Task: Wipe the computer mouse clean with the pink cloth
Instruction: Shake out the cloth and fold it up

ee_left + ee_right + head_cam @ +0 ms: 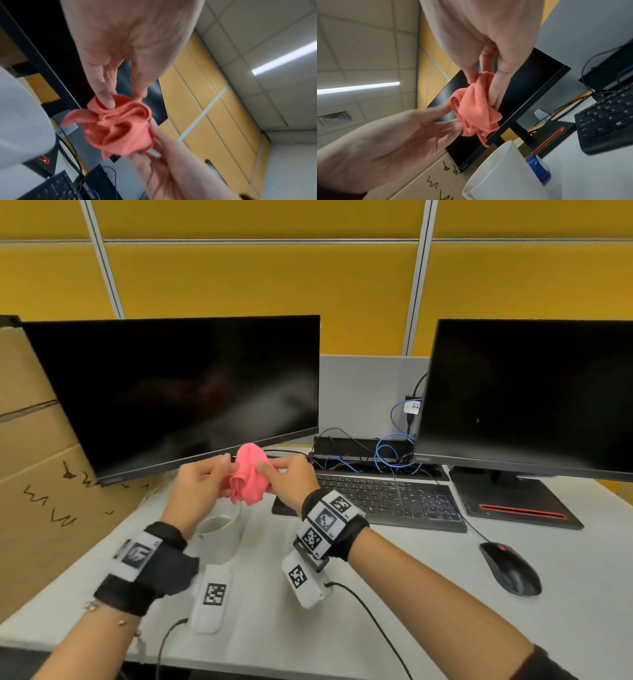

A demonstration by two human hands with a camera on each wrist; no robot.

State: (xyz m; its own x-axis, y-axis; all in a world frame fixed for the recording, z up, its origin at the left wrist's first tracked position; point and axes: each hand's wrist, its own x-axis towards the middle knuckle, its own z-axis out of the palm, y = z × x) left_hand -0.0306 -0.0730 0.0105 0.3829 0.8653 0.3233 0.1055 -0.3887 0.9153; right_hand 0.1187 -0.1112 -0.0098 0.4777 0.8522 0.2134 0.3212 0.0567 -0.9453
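Observation:
A crumpled pink cloth (248,479) is held up in the air between both hands, above the desk and in front of the left monitor. My left hand (222,470) pinches its left side, with a finger (106,97) tucked into a fold of the cloth (120,125). My right hand (270,470) pinches the right side between the thumb and fingers (495,89), and the cloth (476,108) hangs below them. The black computer mouse (510,568) lies untouched on the desk at the far right, well away from both hands.
A white cup (219,537) stands on the desk right under the hands. A black keyboard (387,498) lies beyond the right hand, with tangled cables behind it. Two dark monitors (178,392) stand at the back. A cardboard box (37,491) fills the left side.

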